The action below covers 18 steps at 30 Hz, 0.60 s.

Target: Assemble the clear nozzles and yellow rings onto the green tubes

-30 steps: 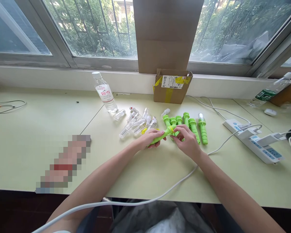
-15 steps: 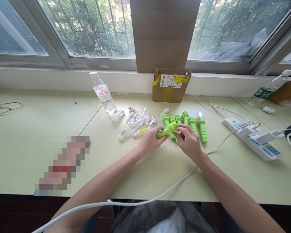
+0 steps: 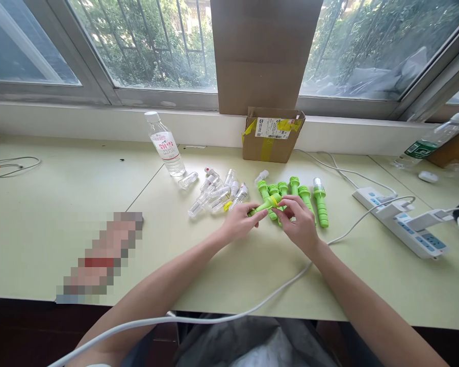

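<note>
My left hand [image 3: 241, 223] is closed around a green plastic handle [image 3: 266, 203], its thumb lying along the side. A yellow ring [image 3: 277, 199] circles the handle's upper right end. My right hand [image 3: 299, 222] pinches at that ringed end, its fingertips partly hidden. Several more green handles lie just behind my hands, some covered by them. To their right, one green handle [image 3: 322, 211] carries a clear cap [image 3: 317, 183]. Left of the handles is a loose pile of clear plastic tubes [image 3: 214, 196], with a small yellow piece [image 3: 227, 205] among them.
A water bottle [image 3: 166, 148] stands behind the tubes, near an open cardboard box [image 3: 270, 148]. At right are a white power strip [image 3: 401, 224] with plugs and another bottle [image 3: 421, 148]. A white cable [image 3: 248, 312] crosses the table's front edge, passing by my right forearm.
My left thumb has straightened along the green handle, and the left fingers have shifted slightly. My right hand stays at the ringed end. The whole view has moved a little.
</note>
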Tool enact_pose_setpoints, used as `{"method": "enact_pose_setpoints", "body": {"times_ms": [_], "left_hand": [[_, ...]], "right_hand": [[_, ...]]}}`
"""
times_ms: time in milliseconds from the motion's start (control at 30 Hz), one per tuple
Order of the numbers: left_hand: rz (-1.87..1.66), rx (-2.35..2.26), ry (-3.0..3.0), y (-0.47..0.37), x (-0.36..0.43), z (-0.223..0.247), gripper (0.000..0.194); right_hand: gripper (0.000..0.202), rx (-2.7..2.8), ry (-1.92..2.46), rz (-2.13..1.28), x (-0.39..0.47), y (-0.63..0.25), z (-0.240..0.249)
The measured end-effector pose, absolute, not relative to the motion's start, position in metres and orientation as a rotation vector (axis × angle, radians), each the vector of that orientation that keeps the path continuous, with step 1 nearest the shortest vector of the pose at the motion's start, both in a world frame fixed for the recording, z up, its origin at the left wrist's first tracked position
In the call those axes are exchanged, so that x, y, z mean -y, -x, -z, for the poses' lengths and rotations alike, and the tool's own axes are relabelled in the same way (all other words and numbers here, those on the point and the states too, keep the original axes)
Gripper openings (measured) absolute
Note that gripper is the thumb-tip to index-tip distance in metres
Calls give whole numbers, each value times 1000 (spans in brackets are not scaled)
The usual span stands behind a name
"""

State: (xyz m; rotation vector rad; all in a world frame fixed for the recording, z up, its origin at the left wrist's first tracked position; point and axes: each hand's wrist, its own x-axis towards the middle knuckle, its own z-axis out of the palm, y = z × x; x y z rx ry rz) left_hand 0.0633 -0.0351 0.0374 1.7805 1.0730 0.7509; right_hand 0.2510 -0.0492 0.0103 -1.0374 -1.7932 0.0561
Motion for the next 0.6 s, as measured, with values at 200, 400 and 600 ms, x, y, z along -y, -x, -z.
{"method": "enact_pose_setpoints", "body": {"times_ms": [200, 400, 600], "left_hand": [[-655, -971, -1526, -62, 34, -39, 45], [-608, -901, -1369, -60, 31, -37, 49], [-549, -814, -1248, -58, 28, -33, 49]], "right_hand": [[7, 1780, 1034, -72, 49, -249, -13], [8, 1777, 1020, -98, 49, -249, -14], [8, 1794, 1011, -135, 49, -250, -13]]}}
